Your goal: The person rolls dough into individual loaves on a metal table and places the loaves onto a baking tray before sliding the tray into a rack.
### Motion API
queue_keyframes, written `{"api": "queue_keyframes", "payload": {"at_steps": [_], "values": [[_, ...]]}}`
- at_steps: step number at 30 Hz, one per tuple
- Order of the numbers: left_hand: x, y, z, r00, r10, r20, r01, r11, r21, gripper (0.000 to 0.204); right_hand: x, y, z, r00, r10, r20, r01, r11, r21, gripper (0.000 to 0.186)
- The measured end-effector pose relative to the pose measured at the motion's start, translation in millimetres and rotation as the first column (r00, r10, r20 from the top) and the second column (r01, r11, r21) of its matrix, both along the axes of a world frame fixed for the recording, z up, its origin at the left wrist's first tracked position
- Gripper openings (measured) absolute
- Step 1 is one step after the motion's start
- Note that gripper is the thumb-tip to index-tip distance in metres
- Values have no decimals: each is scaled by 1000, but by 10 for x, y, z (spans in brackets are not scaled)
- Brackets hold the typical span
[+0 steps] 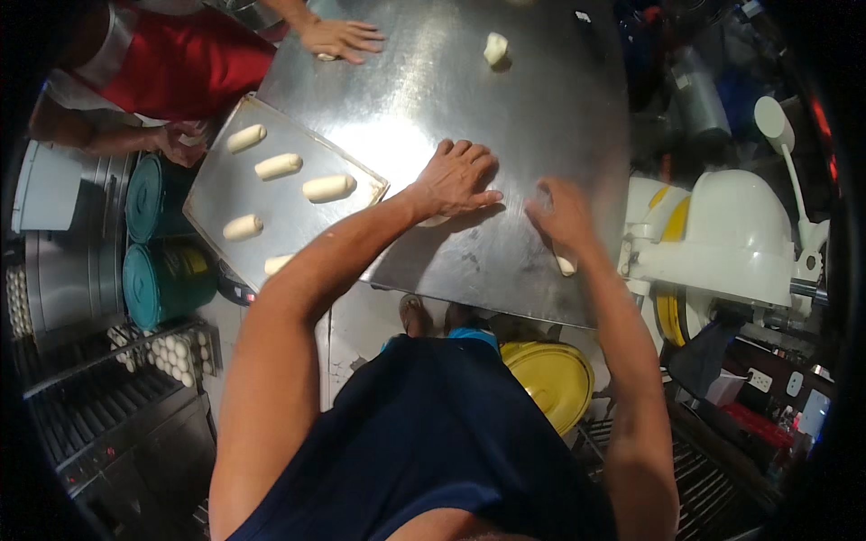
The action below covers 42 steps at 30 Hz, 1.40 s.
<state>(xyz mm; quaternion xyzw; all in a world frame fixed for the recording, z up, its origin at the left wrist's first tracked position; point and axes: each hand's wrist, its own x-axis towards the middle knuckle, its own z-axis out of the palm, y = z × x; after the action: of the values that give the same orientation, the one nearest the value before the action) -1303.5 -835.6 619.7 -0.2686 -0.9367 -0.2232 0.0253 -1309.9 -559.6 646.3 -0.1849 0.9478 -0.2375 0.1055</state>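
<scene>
My left hand [456, 180] presses palm down on a steel table [433, 90], thumb spread to the side. The pale edge of a dough piece [435, 220] shows beneath its heel, mostly hidden. To the right, my right hand [561, 215] hovers at or just over the table with its fingers curved and thumb apart, slightly blurred. A second dough piece [566, 265] peeks out under its wrist; whether they touch is unclear. On the left, a metal tray [302, 221] carries several smooth dough rolls [327, 187].
A dough lump [495, 50] lies at the far side. Another person's hand [341, 38] rests over dough at the far left. A white machine [722, 234] stands right of the table. Green bins [167, 284], egg trays [171, 359] and a yellow lid [550, 379] are around below.
</scene>
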Motion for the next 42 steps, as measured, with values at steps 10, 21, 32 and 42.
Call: {"api": "queue_keyframes", "payload": {"at_steps": [10,21,32,42], "values": [[235,-46,-134,998,-16,-60,13,999,-52,66,391,74,-166,923,25,-384,5,997,79,66],[324,-155,-58,987,-157,-43,157,988,8,60,601,388,-245,902,-93,-423,59,994,-93,41],[-125,-125,-232,989,98,-107,-100,995,-14,27,-66,136,-383,902,8,-432,48,992,118,53],[392,-250,-240,976,127,-179,-74,957,280,39,577,271,-342,937,62,-342,-12,989,148,29]]}}
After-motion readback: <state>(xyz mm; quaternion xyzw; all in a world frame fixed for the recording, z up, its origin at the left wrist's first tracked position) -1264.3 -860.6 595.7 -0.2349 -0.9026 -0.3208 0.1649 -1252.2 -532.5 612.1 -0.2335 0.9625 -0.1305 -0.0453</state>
